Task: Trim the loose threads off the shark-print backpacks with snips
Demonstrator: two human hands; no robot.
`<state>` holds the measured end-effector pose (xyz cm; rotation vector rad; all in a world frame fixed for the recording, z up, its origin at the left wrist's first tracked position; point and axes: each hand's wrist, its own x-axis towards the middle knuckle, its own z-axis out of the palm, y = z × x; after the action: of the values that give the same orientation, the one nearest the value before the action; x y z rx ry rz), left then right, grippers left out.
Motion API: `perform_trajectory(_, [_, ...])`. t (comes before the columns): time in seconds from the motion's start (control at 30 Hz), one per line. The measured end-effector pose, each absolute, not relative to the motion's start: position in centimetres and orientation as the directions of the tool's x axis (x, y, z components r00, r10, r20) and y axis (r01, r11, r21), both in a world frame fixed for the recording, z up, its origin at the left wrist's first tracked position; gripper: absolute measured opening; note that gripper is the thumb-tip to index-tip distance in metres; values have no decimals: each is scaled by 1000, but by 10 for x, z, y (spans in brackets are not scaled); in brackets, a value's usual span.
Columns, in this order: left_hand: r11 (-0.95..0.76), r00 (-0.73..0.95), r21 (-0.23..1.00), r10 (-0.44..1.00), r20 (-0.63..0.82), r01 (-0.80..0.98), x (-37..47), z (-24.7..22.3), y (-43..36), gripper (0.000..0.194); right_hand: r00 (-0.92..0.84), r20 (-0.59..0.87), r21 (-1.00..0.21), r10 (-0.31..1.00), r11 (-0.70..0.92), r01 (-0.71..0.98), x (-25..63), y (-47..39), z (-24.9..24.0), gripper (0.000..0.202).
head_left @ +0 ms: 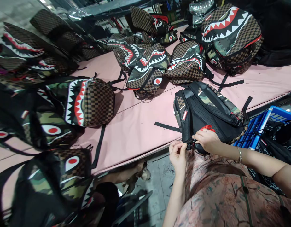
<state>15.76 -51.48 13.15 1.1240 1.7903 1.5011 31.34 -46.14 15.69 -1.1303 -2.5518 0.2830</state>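
Note:
A backpack (206, 110) with brown checks and camouflage lies on the pink table's near edge, its black padded back and shoulder straps facing up. At its lower corner my left hand (178, 154) pinches the end of a black strap (188, 143) near the buckle. Beside it, my right hand (208, 141) is closed, its fingertips on the same strap end. Something red (208, 128) shows just above my right hand; its kind is unclear. A loose webbing end (167, 126) sticks out to the left.
More shark-mouth backpacks (98, 102) lie on the pink table (136, 126), several at the left and along the back. A large one (230, 37) stands at back right. On the right a blue crate (256, 129) stands near dark printed fabric. Another person's arm (121, 175) shows below the table edge.

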Motion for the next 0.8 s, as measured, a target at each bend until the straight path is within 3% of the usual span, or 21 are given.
perform_trajectory(0.13, [5,-525,990,848,71,141,157,127,-513,17,-637,218,-321,740,670,669,312,-458,155,21])
perform_trajectory(0.27, [29,-531,958,827,-184,-285,157,123,-511,28,-586,226,-480,778,612,628,316,-451,149,19])
perform_trajectory(0.33, [31,-520,914,814,-258,-405,158,123,-511,30,-578,236,-523,781,604,601,318,-450,148,19])
perform_trajectory(0.63, [-16,-554,960,819,-148,-280,162,121,-511,27,-650,204,-253,732,680,688,302,-466,165,19])
perform_trajectory(0.73, [-33,-546,946,822,-159,-324,162,122,-512,27,-653,204,-265,729,683,680,300,-465,165,20])
perform_trajectory(0.8, [-55,-538,906,819,-199,-420,161,125,-513,26,-633,217,-354,743,664,659,302,-462,162,19])
